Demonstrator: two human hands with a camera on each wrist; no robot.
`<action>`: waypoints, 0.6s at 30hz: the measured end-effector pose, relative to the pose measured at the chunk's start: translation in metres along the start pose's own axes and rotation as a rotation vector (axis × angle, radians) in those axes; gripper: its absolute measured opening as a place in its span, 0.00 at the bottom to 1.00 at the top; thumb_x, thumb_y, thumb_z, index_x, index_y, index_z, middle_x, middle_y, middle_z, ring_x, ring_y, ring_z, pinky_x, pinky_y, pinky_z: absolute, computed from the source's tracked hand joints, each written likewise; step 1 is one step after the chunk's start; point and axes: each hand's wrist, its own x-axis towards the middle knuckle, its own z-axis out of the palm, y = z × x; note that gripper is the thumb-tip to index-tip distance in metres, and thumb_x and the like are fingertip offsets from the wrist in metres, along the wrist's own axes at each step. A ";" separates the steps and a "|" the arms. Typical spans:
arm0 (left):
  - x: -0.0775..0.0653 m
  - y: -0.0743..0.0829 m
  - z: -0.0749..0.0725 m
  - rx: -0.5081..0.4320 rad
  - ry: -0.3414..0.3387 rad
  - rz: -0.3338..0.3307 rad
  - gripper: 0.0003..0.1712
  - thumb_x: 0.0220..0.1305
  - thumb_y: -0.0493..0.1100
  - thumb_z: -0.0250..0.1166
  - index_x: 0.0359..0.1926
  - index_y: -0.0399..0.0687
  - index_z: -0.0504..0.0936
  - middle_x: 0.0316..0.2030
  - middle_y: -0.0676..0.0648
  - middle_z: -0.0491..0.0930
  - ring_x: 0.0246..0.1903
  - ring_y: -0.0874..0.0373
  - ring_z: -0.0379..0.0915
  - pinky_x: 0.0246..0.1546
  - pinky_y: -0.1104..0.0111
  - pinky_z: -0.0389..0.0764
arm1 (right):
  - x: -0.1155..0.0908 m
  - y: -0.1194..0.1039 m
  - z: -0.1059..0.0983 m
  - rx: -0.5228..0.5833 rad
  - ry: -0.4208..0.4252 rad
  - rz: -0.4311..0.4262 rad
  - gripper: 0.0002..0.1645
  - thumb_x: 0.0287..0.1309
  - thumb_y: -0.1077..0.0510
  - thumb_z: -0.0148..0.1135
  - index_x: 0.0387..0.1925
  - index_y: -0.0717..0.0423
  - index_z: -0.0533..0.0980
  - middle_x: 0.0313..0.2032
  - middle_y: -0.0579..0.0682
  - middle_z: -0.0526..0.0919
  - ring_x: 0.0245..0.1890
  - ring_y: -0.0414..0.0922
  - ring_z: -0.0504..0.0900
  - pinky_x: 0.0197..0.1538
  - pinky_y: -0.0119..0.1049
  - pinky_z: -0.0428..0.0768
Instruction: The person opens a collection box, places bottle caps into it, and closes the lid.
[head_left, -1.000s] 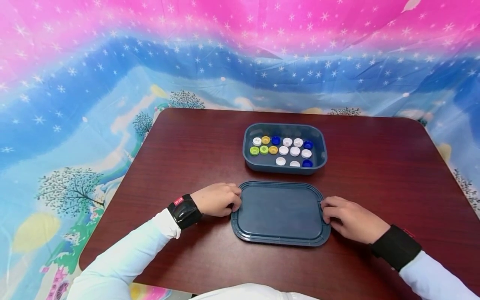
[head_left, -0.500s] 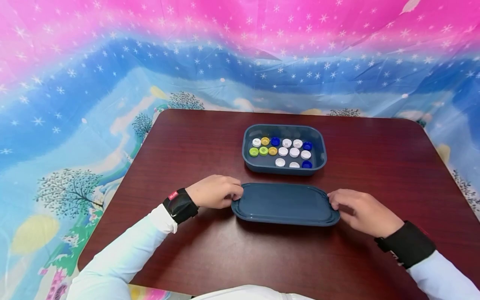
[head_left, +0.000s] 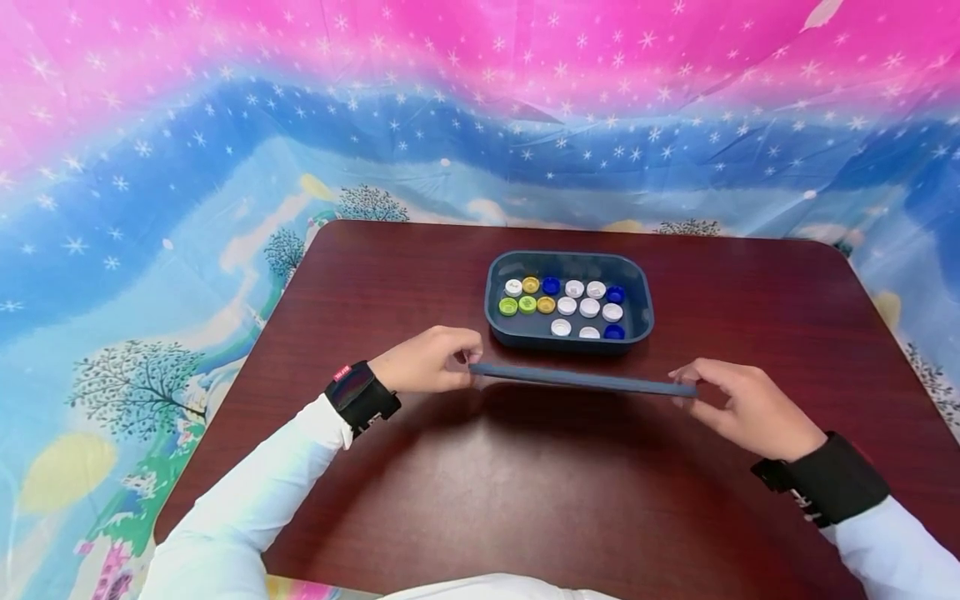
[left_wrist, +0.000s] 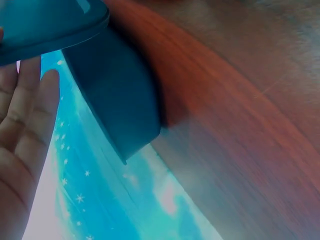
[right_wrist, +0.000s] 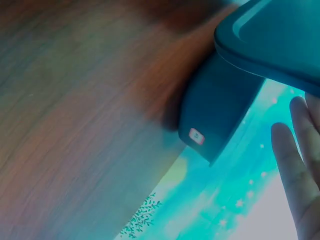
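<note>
A dark blue-grey lid is held up off the table, seen nearly edge-on in the head view. My left hand pinches its left end between thumb and fingers. At the other end my right hand pinches it the same way. Just beyond the lid stands a matching box, open at the top, with white, blue, yellow and green bottle caps on its bottom. Both wrist views show the lid close up, overlapping the box wall behind it.
The dark red wooden table reaches to a patterned cloth backdrop at its far and left edges. A small label sits on the box's outer side.
Both hands have raised the lid from the table and tilted it, from showing its broad face to nearly edge-on. The box and caps have stayed in place.
</note>
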 end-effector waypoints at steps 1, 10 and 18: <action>0.002 -0.001 -0.001 -0.023 0.018 -0.007 0.12 0.55 0.33 0.65 0.31 0.50 0.69 0.29 0.49 0.72 0.33 0.58 0.72 0.40 0.63 0.79 | 0.001 0.001 -0.001 0.015 0.016 0.018 0.28 0.40 0.73 0.75 0.37 0.44 0.75 0.39 0.41 0.82 0.39 0.34 0.79 0.38 0.20 0.77; 0.017 -0.009 -0.008 -0.211 0.210 -0.076 0.13 0.58 0.39 0.71 0.33 0.49 0.72 0.29 0.55 0.80 0.30 0.60 0.79 0.34 0.64 0.82 | 0.022 0.014 -0.008 0.129 0.151 0.115 0.23 0.45 0.73 0.73 0.41 0.53 0.76 0.36 0.43 0.82 0.35 0.31 0.80 0.39 0.18 0.75; 0.034 -0.019 -0.014 -0.219 0.394 -0.211 0.15 0.58 0.41 0.71 0.37 0.46 0.72 0.28 0.49 0.76 0.27 0.58 0.74 0.32 0.67 0.74 | 0.048 0.024 -0.011 0.264 0.272 0.231 0.23 0.54 0.71 0.67 0.50 0.60 0.70 0.34 0.42 0.81 0.33 0.31 0.79 0.36 0.21 0.74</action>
